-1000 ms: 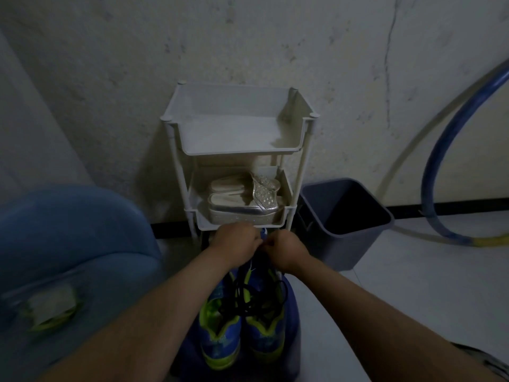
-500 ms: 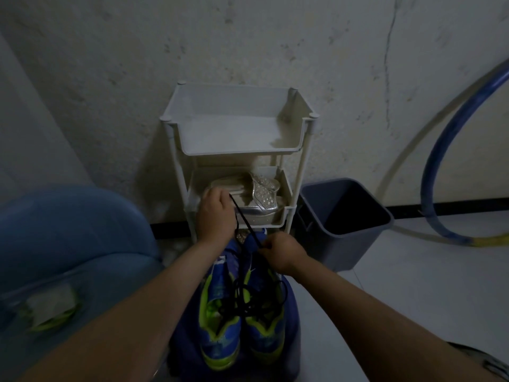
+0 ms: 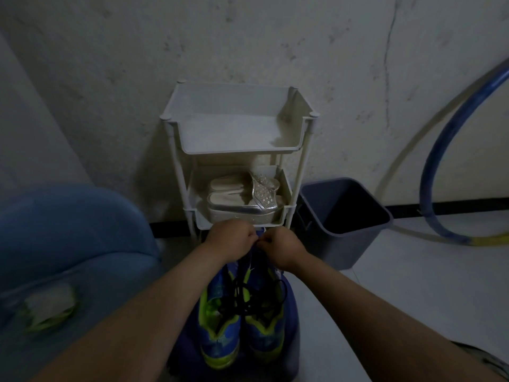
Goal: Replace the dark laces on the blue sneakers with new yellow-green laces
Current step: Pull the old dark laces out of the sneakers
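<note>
Head view: left hand (image 3: 230, 238) has dropped back beside right hand (image 3: 281, 248), mid-frame, both pinching dark lace (image 3: 248, 296) (unlacing likely continues).

Left hand (image 3: 230, 239) and right hand (image 3: 283, 250): fingers curled under the knuckles, hidden, so any grip on the dark laces (image 3: 248, 296) couldn't be confirmed. Far ends of the blue sneakers (image 3: 220, 337) were covered by hands and forearms. Rack (image 3: 239, 151) bottom tier was hidden behind the hands. Blue object (image 3: 68, 230) on the left was blurred and cut by the left edge. Pale yellow-green scrap (image 3: 46, 307) on it was too blurred to identify. Hoop (image 3: 426, 177) was cut off at the right edge.
</note>
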A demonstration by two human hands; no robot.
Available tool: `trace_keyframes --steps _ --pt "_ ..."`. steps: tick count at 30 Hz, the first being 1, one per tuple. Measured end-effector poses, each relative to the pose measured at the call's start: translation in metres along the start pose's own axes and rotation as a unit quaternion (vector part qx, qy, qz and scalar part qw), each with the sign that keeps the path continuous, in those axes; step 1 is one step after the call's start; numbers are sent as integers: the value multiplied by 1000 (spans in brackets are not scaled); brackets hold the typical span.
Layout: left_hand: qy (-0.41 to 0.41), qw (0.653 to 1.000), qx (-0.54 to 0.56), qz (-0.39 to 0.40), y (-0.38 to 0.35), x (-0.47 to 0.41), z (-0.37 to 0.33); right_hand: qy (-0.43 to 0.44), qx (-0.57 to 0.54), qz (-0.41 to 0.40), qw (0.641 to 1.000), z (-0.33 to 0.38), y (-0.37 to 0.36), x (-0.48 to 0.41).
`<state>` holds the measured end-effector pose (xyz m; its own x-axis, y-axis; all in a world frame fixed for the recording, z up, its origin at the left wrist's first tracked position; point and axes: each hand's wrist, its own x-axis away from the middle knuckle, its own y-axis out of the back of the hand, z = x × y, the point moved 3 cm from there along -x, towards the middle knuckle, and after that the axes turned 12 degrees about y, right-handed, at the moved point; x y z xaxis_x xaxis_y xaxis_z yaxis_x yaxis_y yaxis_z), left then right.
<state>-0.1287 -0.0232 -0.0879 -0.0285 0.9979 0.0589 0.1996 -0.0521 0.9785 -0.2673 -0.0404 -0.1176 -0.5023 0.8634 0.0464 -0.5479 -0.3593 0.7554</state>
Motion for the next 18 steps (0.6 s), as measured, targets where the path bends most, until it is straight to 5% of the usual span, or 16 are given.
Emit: trace_keyframes --steps 6,12,15,18 --pt "81 989 83 -95 13 0 1 -2 5 6 1000 1 0 -2" --pt "205 904 280 -251 35 0 23 -13 45 56 997 -7 -5 -1" --pt "245 906 273 -211 33 -2 30 -19 45 53 997 -8 -4 0" --pt "241 964 71 -88 21 -4 33 -19 50 48 997 -8 -4 -1"
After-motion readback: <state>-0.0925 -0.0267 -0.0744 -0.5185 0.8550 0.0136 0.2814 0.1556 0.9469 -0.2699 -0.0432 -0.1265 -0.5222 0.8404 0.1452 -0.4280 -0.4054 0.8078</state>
